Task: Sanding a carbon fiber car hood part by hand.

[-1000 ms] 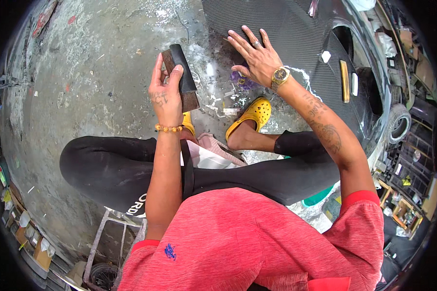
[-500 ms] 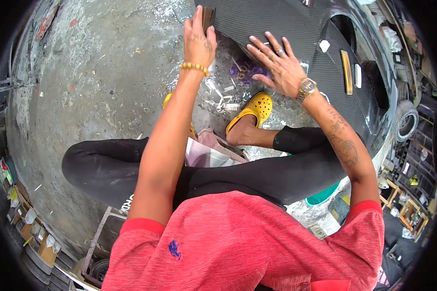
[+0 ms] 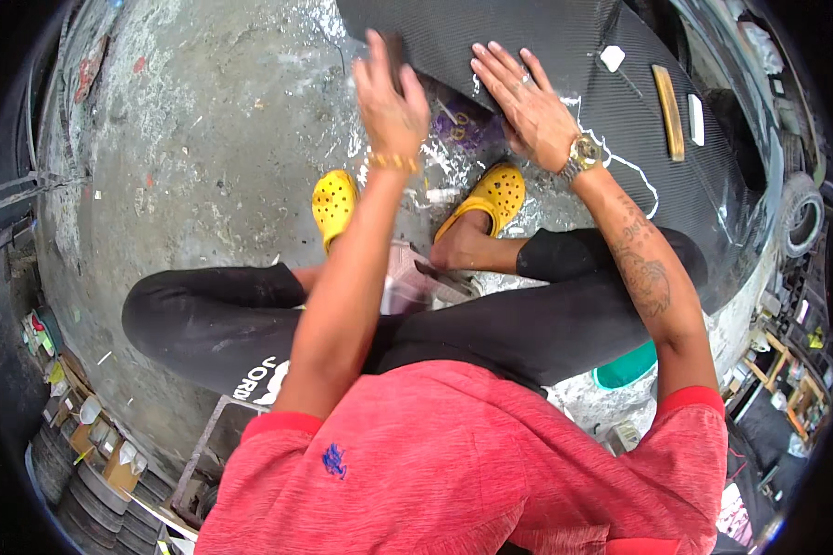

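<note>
My left hand (image 3: pixel 391 111), blurred, grips a dark sanding block (image 3: pixel 395 53) at the near left edge of a black carbon-fibre-patterned panel (image 3: pixel 569 28). My right hand (image 3: pixel 532 116) lies on that panel with fingers stretched out and holds nothing. Right of it on the panel lie a yellowish wooden strip (image 3: pixel 668 109), a white bar (image 3: pixel 696 118) and a small white piece (image 3: pixel 612 58).
Concrete floor (image 3: pixel 176 166) with white debris lies left of the panel. Below my hands are my crossed legs and yellow clogs (image 3: pixel 497 196). A tyre (image 3: pixel 802 213) and clutter (image 3: pixel 787 379) line the right; a metal frame (image 3: pixel 215 425) stands at lower left.
My left hand has moved forward and right with the block onto the panel's edge, then slightly back toward me since half a second ago. My right hand has shifted right along the panel.
</note>
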`<state>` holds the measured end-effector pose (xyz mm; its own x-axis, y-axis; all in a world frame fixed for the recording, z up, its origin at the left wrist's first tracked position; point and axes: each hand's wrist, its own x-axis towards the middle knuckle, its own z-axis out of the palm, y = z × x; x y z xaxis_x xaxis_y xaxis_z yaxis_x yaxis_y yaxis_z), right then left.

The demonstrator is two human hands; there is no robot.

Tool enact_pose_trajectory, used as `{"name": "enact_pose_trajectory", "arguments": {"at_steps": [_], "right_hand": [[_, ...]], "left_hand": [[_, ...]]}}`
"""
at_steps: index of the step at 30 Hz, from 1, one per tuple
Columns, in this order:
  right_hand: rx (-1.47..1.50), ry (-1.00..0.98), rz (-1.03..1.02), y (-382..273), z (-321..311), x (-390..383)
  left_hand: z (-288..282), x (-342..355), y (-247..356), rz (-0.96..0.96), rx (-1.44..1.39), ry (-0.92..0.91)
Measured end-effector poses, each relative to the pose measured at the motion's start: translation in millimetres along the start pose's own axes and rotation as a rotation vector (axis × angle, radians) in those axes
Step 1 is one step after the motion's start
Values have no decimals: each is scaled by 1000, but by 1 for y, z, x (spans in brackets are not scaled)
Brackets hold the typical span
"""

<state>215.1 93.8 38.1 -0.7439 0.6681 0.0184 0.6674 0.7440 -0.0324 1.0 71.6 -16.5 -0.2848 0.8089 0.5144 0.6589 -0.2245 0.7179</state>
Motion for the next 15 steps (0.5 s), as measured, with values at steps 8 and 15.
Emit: {"name": "enact_pose_trajectory", "arguments": {"at_steps": [8, 15], "right_hand": [[45, 102, -1, 1, 5, 2], [23, 175, 131, 4, -3, -4]], "left_hand": [[-1, 21, -8, 21, 68, 2], [-7, -8, 35, -3, -70, -181]]}}
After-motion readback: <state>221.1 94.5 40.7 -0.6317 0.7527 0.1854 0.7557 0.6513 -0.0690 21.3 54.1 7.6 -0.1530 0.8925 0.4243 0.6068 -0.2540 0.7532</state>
